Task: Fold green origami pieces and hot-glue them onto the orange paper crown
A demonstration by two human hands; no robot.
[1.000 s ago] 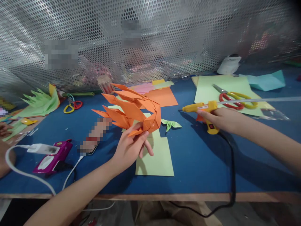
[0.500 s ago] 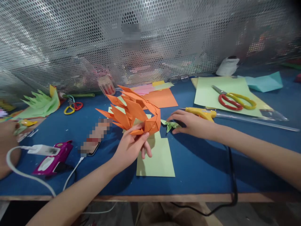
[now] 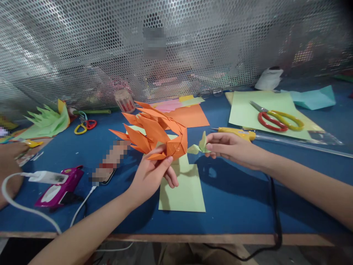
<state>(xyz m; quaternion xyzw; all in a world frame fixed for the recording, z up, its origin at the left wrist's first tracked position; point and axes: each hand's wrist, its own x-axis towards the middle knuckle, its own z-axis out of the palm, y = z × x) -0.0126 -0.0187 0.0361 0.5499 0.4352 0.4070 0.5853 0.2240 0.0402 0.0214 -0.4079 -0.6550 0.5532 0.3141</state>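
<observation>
My left hand (image 3: 156, 171) is closed on an orange folded-paper flower (image 3: 154, 132), pinching its lower right edge between thumb and fingers. Long pointed petals fan out to the left, and a curved folded band forms its right side. In my right hand (image 3: 228, 147), the fingertips pinch a small pale green folded-paper leaf piece (image 3: 200, 145), held just right of the orange flower; I cannot tell whether the two touch. Behind my right hand lies a yellow glue gun (image 3: 234, 132) with a long clear glue stick (image 3: 300, 144). Pale green paper (image 3: 184, 195) lies beneath the flower.
Red-and-yellow scissors (image 3: 278, 117) rest on green sheets (image 3: 239, 106) at right. A phone (image 3: 111, 162) and a purple power strip (image 3: 59, 187) with white cables are at left. Another person's arm (image 3: 9, 173) is at the left edge. Perforated metal (image 3: 176, 44) stands behind.
My right hand has picked the small green paper piece up off the table and raised it, turning it upright. My left hand keeps its hold on the orange flower, shifting slightly left.
</observation>
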